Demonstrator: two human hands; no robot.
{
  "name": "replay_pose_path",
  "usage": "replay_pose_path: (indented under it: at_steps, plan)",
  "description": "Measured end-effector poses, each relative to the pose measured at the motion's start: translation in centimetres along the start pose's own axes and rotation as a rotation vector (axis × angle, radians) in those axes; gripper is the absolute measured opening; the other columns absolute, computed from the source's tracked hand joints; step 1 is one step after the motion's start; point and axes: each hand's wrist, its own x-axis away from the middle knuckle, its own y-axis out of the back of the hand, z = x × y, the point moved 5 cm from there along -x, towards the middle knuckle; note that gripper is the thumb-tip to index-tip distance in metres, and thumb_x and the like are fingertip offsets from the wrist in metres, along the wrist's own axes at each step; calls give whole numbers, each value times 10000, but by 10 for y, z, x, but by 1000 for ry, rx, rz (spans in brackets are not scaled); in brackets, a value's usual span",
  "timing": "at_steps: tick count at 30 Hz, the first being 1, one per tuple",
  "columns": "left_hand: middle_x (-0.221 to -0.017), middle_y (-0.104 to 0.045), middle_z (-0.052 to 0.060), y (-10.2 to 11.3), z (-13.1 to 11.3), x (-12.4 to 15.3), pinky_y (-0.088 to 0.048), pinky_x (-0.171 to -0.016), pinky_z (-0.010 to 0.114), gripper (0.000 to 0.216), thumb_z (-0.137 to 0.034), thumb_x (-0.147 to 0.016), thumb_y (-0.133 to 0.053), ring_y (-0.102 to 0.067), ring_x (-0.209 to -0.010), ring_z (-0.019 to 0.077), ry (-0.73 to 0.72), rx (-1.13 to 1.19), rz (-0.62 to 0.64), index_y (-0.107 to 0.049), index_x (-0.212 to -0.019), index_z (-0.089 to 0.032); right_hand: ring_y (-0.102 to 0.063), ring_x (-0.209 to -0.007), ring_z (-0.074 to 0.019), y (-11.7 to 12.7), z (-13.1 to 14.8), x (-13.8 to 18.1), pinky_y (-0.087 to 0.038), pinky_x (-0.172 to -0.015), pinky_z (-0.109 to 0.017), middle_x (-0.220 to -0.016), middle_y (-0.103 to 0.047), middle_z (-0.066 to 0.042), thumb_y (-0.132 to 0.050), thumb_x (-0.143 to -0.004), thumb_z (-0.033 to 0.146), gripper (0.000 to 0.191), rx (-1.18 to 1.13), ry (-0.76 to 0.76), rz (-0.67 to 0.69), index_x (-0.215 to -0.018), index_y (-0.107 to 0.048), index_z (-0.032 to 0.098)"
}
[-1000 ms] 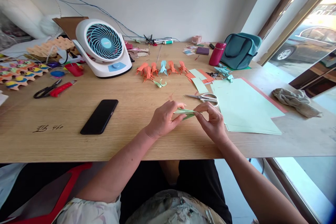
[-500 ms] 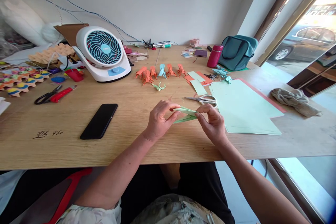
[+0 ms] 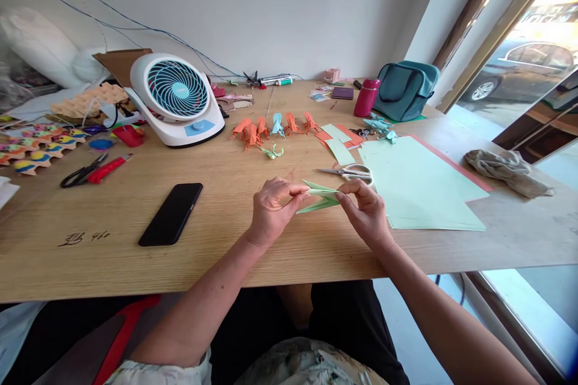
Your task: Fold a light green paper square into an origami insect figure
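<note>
Both hands pinch a folded piece of light green paper [image 3: 321, 197] just above the wooden table [image 3: 226, 234]. My left hand [image 3: 273, 209] grips its left end with thumb and fingers closed. My right hand [image 3: 368, 212] pinches the right end. Its flaps spread apart between the hands. White-handled scissors [image 3: 352, 172] lie just behind the paper. A stack of light green sheets [image 3: 419, 183] lies to the right.
A black phone [image 3: 170, 213] lies left of my hands. A white and blue fan [image 3: 177, 99] stands at the back left. Several orange and blue folded paper figures [image 3: 271, 126] sit mid-table. A teal bag [image 3: 406, 89], a red bottle [image 3: 366, 97], a grey cloth [image 3: 508, 171] and black-and-red scissors [image 3: 93, 169] are around.
The folded green paper has opened out between my hands, its flaps spreading apart. Both hands stay pinched on its ends in about the same spot.
</note>
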Motion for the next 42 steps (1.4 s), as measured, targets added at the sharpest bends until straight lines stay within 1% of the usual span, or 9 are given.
replay_pose_path:
  at_steps: [9,13,17,22,25,33,36,40,42]
  plan:
    - [-806,-757,-1,4,-4,-2,-491,-737,318,50,-201,-903,-713,-601,-759,152,-30,30,-17,-743,-908,-241,-581,-786,-192,-1,-1,0,-471,-748,-351,-813,-628,-24,-647,-926,326,136,-16,1,1,-826,-614,239]
    - [-876,-759,7,5,-8,-4,-486,-795,345,68,-216,-907,-712,-632,-818,155,-40,-28,-36,-717,-841,-229,-582,-778,-197,0,2,0,-480,-743,-360,-804,-624,-25,-637,-930,346,148,15,23,-7,-829,-607,242]
    - [-834,-742,1,5,-10,-5,-475,-794,339,105,-220,-925,-689,-638,-804,152,-54,-76,-38,-684,-820,-215,-587,-768,-192,-1,7,0,-481,-737,-355,-804,-630,-22,-627,-935,323,140,51,67,1,-825,-598,242]
    - [-917,-751,8,4,-10,-5,-459,-799,330,51,-171,-919,-683,-615,-844,163,-143,-127,16,-691,-908,-221,-585,-763,-181,-2,12,0,-474,-736,-350,-808,-627,-16,-621,-933,242,108,75,116,3,-831,-589,238]
    - [-954,-760,4,4,-8,-4,-453,-798,330,96,-172,-906,-699,-570,-839,175,-179,-205,46,-725,-960,-247,-591,-754,-183,-3,14,-1,-474,-715,-349,-804,-633,-15,-618,-931,234,110,91,145,17,-827,-584,238]
    - [-714,-679,-1,4,-6,-2,-385,-762,346,85,-264,-940,-669,-524,-776,180,-216,-344,84,-752,-924,-261,-589,-746,-184,-3,15,-1,-478,-708,-356,-794,-628,-14,-621,-928,231,119,99,138,19,-818,-576,242]
    - [-728,-677,-1,3,-5,-3,-375,-780,357,96,-272,-949,-656,-522,-782,182,-210,-338,100,-750,-936,-267,-588,-738,-182,-3,15,-1,-476,-700,-351,-790,-625,-13,-620,-929,242,121,97,132,22,-816,-577,242]
    - [-845,-727,3,1,-5,-2,-373,-804,373,103,-289,-952,-651,-536,-820,186,-198,-333,130,-752,-969,-292,-586,-728,-183,-4,16,-1,-479,-687,-354,-780,-618,-14,-618,-933,265,133,110,137,38,-812,-568,245]
    - [-821,-723,1,0,-5,-1,-365,-797,374,91,-289,-949,-656,-534,-808,185,-212,-347,128,-746,-937,-278,-584,-725,-182,-5,16,-1,-477,-686,-355,-778,-617,-13,-620,-931,255,134,108,142,40,-809,-566,244]
